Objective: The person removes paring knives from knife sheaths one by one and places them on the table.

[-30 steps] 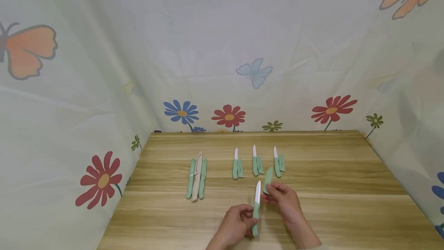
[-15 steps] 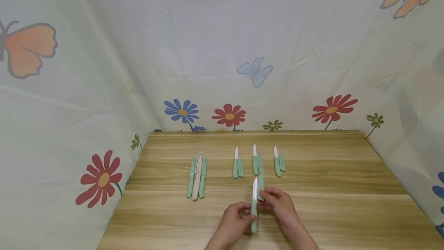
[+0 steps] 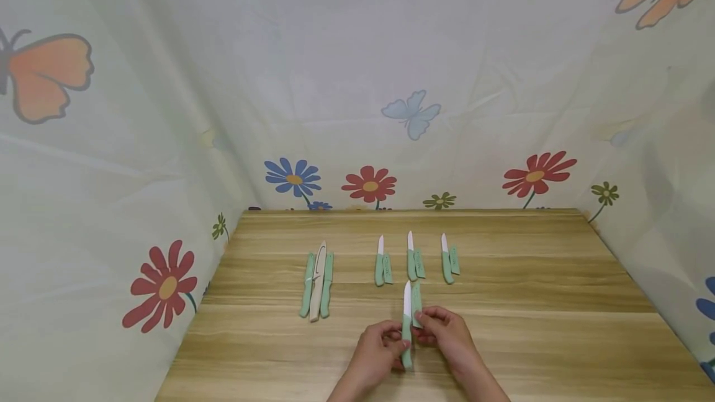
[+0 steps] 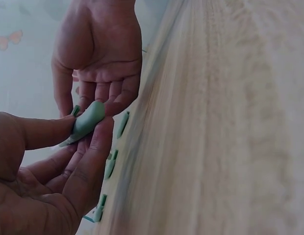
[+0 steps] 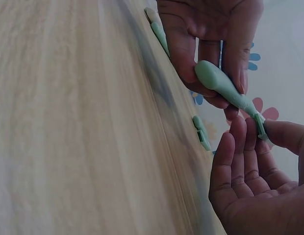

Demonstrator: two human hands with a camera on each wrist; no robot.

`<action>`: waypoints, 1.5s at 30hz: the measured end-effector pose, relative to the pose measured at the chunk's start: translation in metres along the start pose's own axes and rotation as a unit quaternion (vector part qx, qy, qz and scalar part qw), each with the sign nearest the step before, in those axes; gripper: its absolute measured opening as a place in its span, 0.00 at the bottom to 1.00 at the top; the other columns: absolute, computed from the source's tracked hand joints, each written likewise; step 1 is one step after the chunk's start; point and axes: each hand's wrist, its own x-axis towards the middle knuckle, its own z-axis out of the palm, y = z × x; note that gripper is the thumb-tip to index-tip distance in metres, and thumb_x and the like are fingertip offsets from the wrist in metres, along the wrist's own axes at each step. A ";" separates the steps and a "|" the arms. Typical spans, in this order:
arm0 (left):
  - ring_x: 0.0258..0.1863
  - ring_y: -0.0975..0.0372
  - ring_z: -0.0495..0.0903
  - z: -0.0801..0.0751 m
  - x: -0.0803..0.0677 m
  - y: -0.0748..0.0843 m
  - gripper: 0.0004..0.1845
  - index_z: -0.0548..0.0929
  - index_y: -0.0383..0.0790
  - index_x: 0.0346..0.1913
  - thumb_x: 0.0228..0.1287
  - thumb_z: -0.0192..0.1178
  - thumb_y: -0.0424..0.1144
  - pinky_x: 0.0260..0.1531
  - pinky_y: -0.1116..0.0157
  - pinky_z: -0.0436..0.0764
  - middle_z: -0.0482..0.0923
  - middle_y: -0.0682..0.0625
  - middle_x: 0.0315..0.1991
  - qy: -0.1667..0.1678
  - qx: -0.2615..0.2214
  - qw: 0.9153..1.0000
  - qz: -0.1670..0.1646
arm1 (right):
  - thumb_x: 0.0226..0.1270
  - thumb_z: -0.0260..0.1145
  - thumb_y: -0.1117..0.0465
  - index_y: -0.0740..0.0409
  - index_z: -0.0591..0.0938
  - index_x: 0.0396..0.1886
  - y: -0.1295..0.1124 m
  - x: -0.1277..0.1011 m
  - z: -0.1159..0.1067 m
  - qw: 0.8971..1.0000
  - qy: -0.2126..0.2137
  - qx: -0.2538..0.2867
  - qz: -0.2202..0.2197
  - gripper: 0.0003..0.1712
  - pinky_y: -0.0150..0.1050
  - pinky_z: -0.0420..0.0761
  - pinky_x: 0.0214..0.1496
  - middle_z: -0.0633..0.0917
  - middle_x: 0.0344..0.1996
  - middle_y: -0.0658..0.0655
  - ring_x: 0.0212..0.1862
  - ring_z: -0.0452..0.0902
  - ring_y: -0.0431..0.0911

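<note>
My left hand (image 3: 375, 352) pinches the green handle of a small paring knife (image 3: 407, 327), its pale blade pointing toward the back of the table. Beside that blade, on its right, my right hand (image 3: 449, 332) pinches a green blade sheath (image 3: 416, 304) between thumb and fingers. Knife and sheath stand side by side, nearly parallel. In the left wrist view the rounded handle end (image 4: 90, 117) shows between thumb and forefinger. The right wrist view shows the sheath's open end (image 5: 260, 128) at the right thumb, close to the knife handle.
Farther back lie three bare paring knives, one on the left (image 3: 379, 268), one in the middle (image 3: 411, 264) and one on the right (image 3: 447, 267), each with a sheath alongside. To the left, a beige sheathed knife (image 3: 316, 290) lies between two green ones on the wooden table (image 3: 547, 340).
The right hand has brought the sheath leftward, from apart and tilted to close alongside the blade. The left hand has shifted slightly left and away from me with the knife.
</note>
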 end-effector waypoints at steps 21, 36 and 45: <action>0.33 0.62 0.83 -0.006 0.007 0.007 0.14 0.84 0.34 0.56 0.68 0.65 0.29 0.31 0.64 0.89 0.80 0.46 0.41 0.032 -0.007 0.999 0.014 | 0.71 0.69 0.64 0.73 0.82 0.47 0.007 -0.008 0.005 0.998 -0.060 -0.021 0.004 0.14 0.35 0.88 0.38 0.90 0.31 0.52 0.34 0.87 0.43; 0.36 0.63 0.84 -0.009 0.011 0.009 0.15 0.83 0.33 0.57 0.69 0.64 0.29 0.33 0.62 0.90 0.80 0.46 0.42 0.060 -0.017 0.998 0.022 | 0.71 0.69 0.62 0.72 0.82 0.46 0.008 -0.012 0.003 0.995 -0.083 -0.049 0.000 0.15 0.36 0.88 0.39 0.90 0.31 0.53 0.34 0.87 0.44; 0.32 0.63 0.83 -0.007 0.013 0.011 0.16 0.83 0.32 0.59 0.70 0.64 0.30 0.31 0.64 0.89 0.84 0.47 0.39 0.045 -0.013 0.999 0.020 | 0.71 0.69 0.61 0.74 0.83 0.49 0.008 -0.011 -0.005 0.993 -0.091 -0.078 -0.002 0.18 0.38 0.89 0.40 0.91 0.34 0.55 0.36 0.88 0.45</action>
